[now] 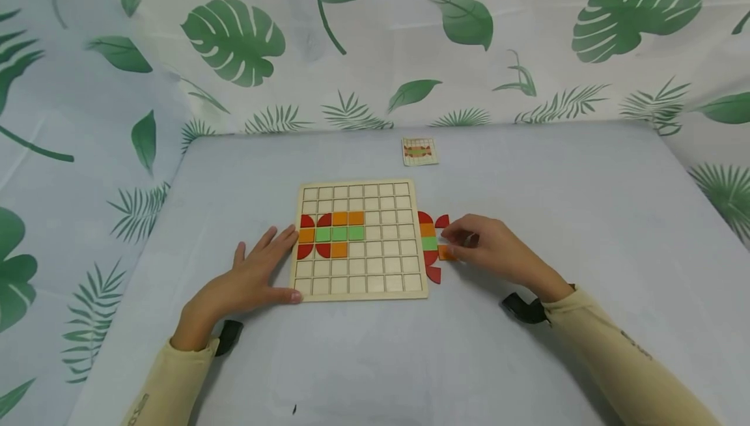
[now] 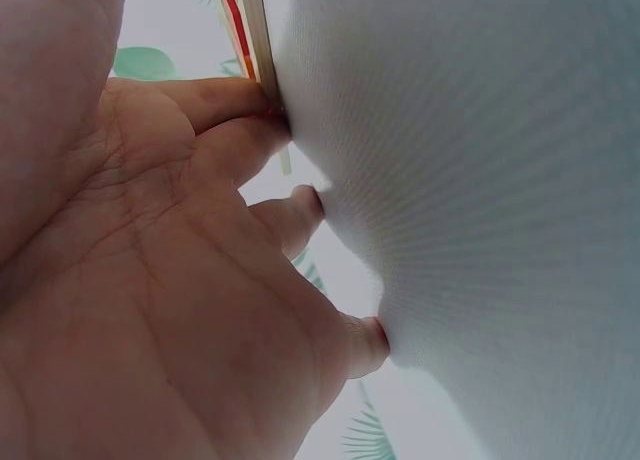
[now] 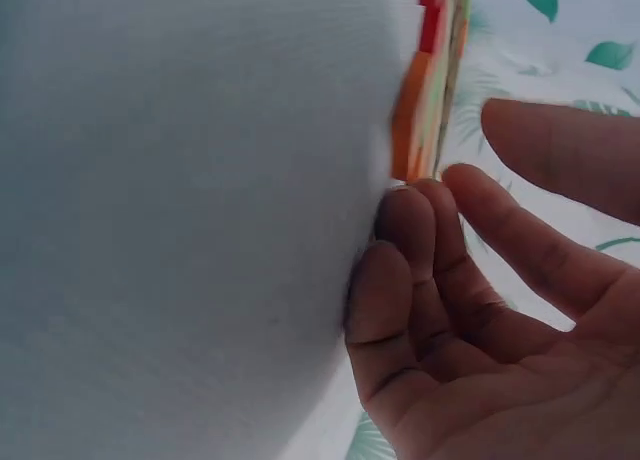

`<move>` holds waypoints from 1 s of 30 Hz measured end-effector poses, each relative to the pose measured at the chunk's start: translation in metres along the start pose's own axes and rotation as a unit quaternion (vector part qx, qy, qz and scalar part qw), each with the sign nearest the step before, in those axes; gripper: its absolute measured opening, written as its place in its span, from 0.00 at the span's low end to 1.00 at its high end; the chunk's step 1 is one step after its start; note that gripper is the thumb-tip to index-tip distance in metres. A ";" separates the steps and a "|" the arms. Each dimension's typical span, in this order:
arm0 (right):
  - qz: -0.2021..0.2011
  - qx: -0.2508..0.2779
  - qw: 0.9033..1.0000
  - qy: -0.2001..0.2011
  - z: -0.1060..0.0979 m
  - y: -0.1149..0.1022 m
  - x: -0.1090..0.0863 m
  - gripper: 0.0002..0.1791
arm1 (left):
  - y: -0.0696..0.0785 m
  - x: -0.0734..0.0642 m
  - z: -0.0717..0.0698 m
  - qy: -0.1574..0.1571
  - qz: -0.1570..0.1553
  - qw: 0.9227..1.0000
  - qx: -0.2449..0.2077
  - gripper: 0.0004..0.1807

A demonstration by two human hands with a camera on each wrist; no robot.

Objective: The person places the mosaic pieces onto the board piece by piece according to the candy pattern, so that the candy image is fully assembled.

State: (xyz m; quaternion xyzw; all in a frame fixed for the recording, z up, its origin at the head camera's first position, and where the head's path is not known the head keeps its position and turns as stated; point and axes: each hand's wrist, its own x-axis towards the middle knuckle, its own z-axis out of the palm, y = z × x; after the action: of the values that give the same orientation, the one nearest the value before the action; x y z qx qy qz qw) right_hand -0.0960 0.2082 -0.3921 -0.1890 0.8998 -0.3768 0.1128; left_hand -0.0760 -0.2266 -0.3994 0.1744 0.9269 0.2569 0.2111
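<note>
A square wooden grid board [image 1: 387, 288] lies on the table with red, orange and green tiles [image 1: 339, 234] in its left and middle cells. My left hand [image 1: 249, 281] spreads its fingers at the board's left edge, the thumb by the front left corner. Over the loose tiles right of the board is my right hand [image 1: 492, 247], thumb and fingers apart. Its fingertips are right at an orange square tile [image 1: 445, 253]. Beside that lie a red quarter-round tile [image 1: 442, 221], a loose green tile [image 1: 430, 243] and another red tile [image 1: 433, 274]. The right wrist view shows the fingertips close to an orange tile [image 3: 405, 120].
Behind the board lies a small pattern card [image 1: 419, 152] with a red, orange and green figure on a grid. A pale cloth covers the table [image 1: 363, 361]. Leaf-printed sheeting [image 1: 375, 42] hangs at the back and sides.
</note>
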 end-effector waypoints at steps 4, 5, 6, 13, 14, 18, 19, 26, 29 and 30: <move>-0.010 -0.029 0.999 -0.019 0.003 0.002 0.000 0.12 | -0.001 0.000 0.001 0.001 0.002 1.000 -0.001 0.61; -0.012 -0.036 0.999 -0.023 0.003 0.002 0.001 0.11 | -0.001 -0.001 0.001 0.001 0.002 1.000 -0.001 0.61; -0.013 -0.042 0.999 -0.027 0.003 0.002 0.001 0.11 | -0.001 -0.001 0.001 0.001 0.003 1.000 -0.002 0.61; -0.006 -0.044 0.998 -0.040 0.003 0.001 0.003 0.11 | -0.003 0.000 0.001 -0.002 -0.004 1.000 -0.004 0.61; -0.005 -0.041 0.998 -0.042 0.003 0.001 0.003 0.11 | -0.003 0.000 0.001 -0.002 -0.004 1.000 -0.004 0.61; 0.001 -0.031 0.998 -0.050 0.000 0.002 0.005 0.10 | -0.002 0.000 0.001 -0.002 -0.003 1.000 -0.003 0.61; 0.000 -0.029 0.998 -0.052 -0.001 0.002 0.006 0.09 | -0.002 0.000 0.000 -0.002 -0.004 1.000 -0.004 0.61; -0.023 0.000 0.998 -0.050 -0.008 0.003 0.010 0.07 | -0.004 0.001 0.002 -0.004 -0.008 1.000 -0.002 0.61; -0.025 0.009 0.998 -0.048 -0.008 0.000 0.013 0.05 | -0.005 0.001 0.002 -0.002 -0.011 1.000 -0.001 0.61; -0.024 0.012 0.999 -0.047 -0.008 -0.001 0.014 0.05 | -0.005 0.001 0.002 -0.002 -0.012 1.000 -0.001 0.62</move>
State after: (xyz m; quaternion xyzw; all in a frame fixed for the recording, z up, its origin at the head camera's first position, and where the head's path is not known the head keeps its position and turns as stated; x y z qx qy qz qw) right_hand -0.1114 0.2069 -0.3870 -0.2270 0.8839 -0.3809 0.1484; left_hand -0.0768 -0.2292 -0.4033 0.1633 0.9283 0.2545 0.2164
